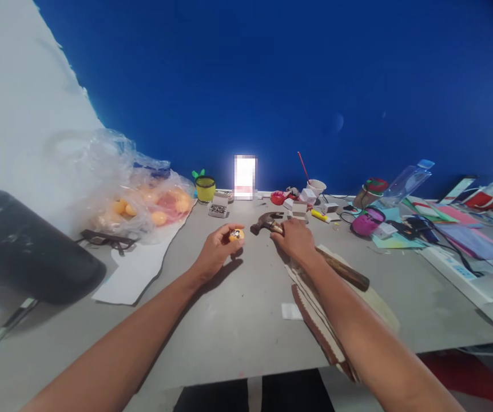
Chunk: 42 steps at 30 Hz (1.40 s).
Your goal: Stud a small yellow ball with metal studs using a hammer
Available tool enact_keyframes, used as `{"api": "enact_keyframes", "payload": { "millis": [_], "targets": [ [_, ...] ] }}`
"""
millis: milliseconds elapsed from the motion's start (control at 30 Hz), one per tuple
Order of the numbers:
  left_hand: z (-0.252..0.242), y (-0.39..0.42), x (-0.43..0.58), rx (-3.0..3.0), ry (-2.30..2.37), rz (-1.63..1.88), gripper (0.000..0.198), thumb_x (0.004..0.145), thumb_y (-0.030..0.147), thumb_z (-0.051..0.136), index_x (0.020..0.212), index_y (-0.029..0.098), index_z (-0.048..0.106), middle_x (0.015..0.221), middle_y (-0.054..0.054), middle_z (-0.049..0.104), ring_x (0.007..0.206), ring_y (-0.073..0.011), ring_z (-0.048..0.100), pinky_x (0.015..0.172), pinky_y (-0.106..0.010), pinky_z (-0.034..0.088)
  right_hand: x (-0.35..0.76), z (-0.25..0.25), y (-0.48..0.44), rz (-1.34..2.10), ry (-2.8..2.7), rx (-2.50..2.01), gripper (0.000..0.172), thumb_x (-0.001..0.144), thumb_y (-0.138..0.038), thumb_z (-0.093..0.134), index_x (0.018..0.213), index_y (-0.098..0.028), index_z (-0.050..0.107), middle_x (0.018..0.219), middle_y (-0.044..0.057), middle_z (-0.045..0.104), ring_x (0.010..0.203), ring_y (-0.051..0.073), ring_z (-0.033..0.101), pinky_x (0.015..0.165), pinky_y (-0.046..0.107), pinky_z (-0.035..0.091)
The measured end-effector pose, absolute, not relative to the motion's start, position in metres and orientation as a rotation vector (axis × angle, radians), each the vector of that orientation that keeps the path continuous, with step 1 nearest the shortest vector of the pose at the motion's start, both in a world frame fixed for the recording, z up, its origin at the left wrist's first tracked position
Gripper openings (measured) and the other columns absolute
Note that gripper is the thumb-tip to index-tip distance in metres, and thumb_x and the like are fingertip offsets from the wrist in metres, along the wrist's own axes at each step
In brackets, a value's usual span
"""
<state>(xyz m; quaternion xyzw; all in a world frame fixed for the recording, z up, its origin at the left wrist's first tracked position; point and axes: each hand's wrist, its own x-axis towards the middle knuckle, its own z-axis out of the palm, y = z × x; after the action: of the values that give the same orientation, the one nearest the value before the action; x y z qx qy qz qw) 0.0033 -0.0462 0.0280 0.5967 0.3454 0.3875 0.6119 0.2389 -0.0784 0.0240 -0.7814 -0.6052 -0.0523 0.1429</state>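
Note:
My left hand (217,250) is closed around a small orange ball (237,235), held between thumb and fingers just above the table. Silvery and dark spots show on the ball's face; what they are I cannot make out. My right hand (298,239) is closed over the neck of a claw hammer (267,224). The hammer's metal head points to the left, towards the ball. Its wooden handle reappears beyond my wrist, lying over a folded beige and brown cloth (315,320). Behind my left hand stands a small open box (218,207) of shiny metal bits.
To the left are a plastic bag (143,197) with orange balls, glasses (109,240), white paper (132,274) and a large dark cylinder (27,246). A yellow cup (206,189), a yellow cutter (319,216) and a power strip (465,280) also lie about.

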Motion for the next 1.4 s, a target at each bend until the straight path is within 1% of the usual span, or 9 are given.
{"api": "enact_keyframes", "payload": {
  "millis": [167,267,367,567,700,933,1167,1300,1400],
  "targets": [
    [0.023,-0.042,0.003,1.516,0.904,0.926,0.053,0.069,0.031,0.076,0.119,0.018,0.064,0.086,0.000,0.066,0.069,-0.0128,0.059,0.064,-0.027,0.053,0.236,0.024,-0.078,-0.149,-1.798,-2.343,0.029,0.097,-0.040,0.063,0.104,-0.015,0.074,0.114,0.019,0.070,0.111,0.032,0.064,0.083,0.037,0.046],
    [0.017,-0.037,0.002,1.587,0.981,0.989,0.049,0.070,0.032,0.074,0.115,0.017,0.064,0.090,-0.001,0.069,0.074,-0.0153,0.063,0.068,-0.029,0.055,0.231,0.029,-0.081,-0.128,-1.731,-2.314,0.025,0.097,-0.036,0.063,0.109,-0.016,0.071,0.106,0.017,0.073,0.097,0.030,0.068,0.077,0.036,0.044],
    [0.013,-0.033,0.001,1.603,1.031,1.008,0.045,0.069,0.030,0.073,0.112,0.017,0.066,0.087,-0.001,0.069,0.073,-0.0166,0.064,0.068,-0.030,0.056,0.223,0.034,-0.087,-0.202,-1.631,-2.205,0.026,0.096,-0.034,0.064,0.117,-0.020,0.067,0.095,0.012,0.074,0.087,0.029,0.068,0.076,0.037,0.042],
    [0.017,-0.032,-0.001,1.632,0.987,1.010,0.040,0.069,0.029,0.071,0.107,0.016,0.074,0.087,-0.002,0.073,0.075,-0.0177,0.065,0.070,-0.030,0.053,0.207,0.035,-0.098,-0.475,-1.707,-1.724,0.028,0.102,-0.035,0.055,0.121,-0.020,0.069,0.100,0.013,0.074,0.094,0.029,0.064,0.085,0.038,0.041],
    [0.021,-0.034,-0.002,1.625,0.991,0.977,0.037,0.068,0.029,0.072,0.102,0.015,0.077,0.078,-0.001,0.071,0.068,-0.0163,0.060,0.065,-0.029,0.049,0.204,0.038,-0.101,-0.529,-1.813,-1.668,0.031,0.105,-0.039,0.051,0.118,-0.019,0.072,0.093,0.012,0.073,0.090,0.026,0.063,0.083,0.036,0.039],
    [0.023,-0.037,-0.001,1.587,0.997,0.959,0.040,0.069,0.028,0.072,0.107,0.014,0.074,0.076,-0.001,0.068,0.066,-0.0152,0.058,0.060,-0.027,0.045,0.207,0.038,-0.099,-0.594,-1.769,-1.661,0.035,0.107,-0.040,0.047,0.122,-0.020,0.071,0.096,0.012,0.073,0.092,0.026,0.062,0.084,0.036,0.038],
    [0.023,-0.037,-0.001,1.566,0.957,0.953,0.041,0.070,0.025,0.070,0.109,0.014,0.075,0.071,0.001,0.065,0.062,-0.0133,0.055,0.060,-0.026,0.043,0.205,0.039,-0.101,-0.647,-1.743,-1.621,0.031,0.108,-0.037,0.048,0.113,-0.020,0.073,0.097,0.012,0.073,0.092,0.025,0.061,0.083,0.036,0.037],
    [0.024,-0.038,0.000,1.616,0.983,0.935,0.037,0.069,0.025,0.069,0.104,0.015,0.074,0.073,0.002,0.064,0.064,-0.0131,0.055,0.062,-0.026,0.044,0.206,0.036,-0.097,-0.750,-1.803,-1.465,0.022,0.106,-0.033,0.054,0.112,-0.021,0.072,0.087,0.007,0.072,0.084,0.022,0.060,0.079,0.035,0.036],
    [0.025,-0.038,0.000,1.658,1.004,0.907,0.040,0.068,0.026,0.071,0.107,0.016,0.072,0.074,0.002,0.065,0.065,-0.0135,0.055,0.063,-0.026,0.044,0.208,0.035,-0.094,-0.804,-1.760,-1.399,0.018,0.105,-0.032,0.058,0.102,-0.021,0.071,0.084,0.006,0.071,0.082,0.021,0.060,0.078,0.035,0.035]
  ]
}}
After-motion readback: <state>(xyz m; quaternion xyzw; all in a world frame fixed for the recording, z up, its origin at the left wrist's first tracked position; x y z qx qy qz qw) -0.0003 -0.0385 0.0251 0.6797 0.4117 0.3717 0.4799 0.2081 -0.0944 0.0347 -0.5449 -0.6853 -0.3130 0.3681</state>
